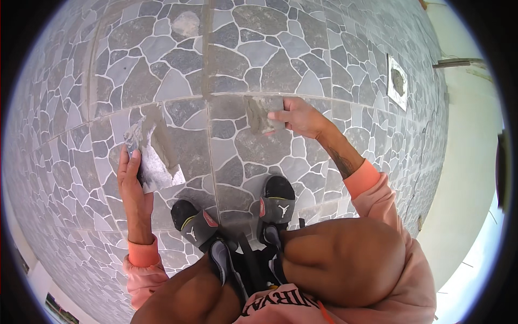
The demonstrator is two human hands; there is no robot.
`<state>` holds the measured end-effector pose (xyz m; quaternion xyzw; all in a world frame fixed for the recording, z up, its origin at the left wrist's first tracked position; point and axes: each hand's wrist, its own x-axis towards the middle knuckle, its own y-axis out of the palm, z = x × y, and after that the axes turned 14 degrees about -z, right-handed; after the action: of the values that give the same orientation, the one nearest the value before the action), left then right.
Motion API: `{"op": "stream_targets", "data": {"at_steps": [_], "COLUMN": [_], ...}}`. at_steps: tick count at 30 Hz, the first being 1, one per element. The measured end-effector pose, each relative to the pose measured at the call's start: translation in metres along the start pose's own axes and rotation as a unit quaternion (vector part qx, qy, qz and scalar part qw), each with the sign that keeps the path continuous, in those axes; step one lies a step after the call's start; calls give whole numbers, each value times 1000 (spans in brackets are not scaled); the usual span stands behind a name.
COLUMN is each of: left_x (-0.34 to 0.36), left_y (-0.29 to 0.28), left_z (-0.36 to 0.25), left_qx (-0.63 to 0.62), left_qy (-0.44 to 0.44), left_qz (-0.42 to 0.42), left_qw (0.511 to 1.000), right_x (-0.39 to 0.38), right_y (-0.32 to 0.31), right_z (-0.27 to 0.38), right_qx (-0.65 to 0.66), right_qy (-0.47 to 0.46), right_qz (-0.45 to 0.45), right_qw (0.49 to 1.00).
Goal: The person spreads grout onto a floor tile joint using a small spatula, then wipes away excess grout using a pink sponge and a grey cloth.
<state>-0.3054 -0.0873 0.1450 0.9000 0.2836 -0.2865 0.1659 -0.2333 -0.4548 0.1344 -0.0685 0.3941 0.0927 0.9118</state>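
Left hand: left of the frame; fingers gripping the left edge of a silvery plate.
Plate load: grey paste, spread over the upper part and right side.
Right hand: upper centre; fingers gripping the right end of a flat scraper, its face smeared grey.
Scraper position: over the floor, near a tile joint; contact cannot be determined.
White sheet: upper right, bearing a grey patch.
Sandals: lower centre, on the floor.
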Motion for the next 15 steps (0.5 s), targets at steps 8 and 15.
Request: {"op": "stream_targets", "data": {"at_steps": [8,15], "left_x": [-15,-21], "left_y": [18,35], "left_z": [25,23], "left_qx": [13,-1], "left_qy": [-33,-42], "left_qz": [60,81], "left_qw": [998,996], "right_x": [-12,-23], "right_y": [-93,-99], "right_z": [-20,-8], "right_qx": [235,424], "right_qy": [-48,-40], "right_qz": [-10,-21], "right_qw": [971,905]}}
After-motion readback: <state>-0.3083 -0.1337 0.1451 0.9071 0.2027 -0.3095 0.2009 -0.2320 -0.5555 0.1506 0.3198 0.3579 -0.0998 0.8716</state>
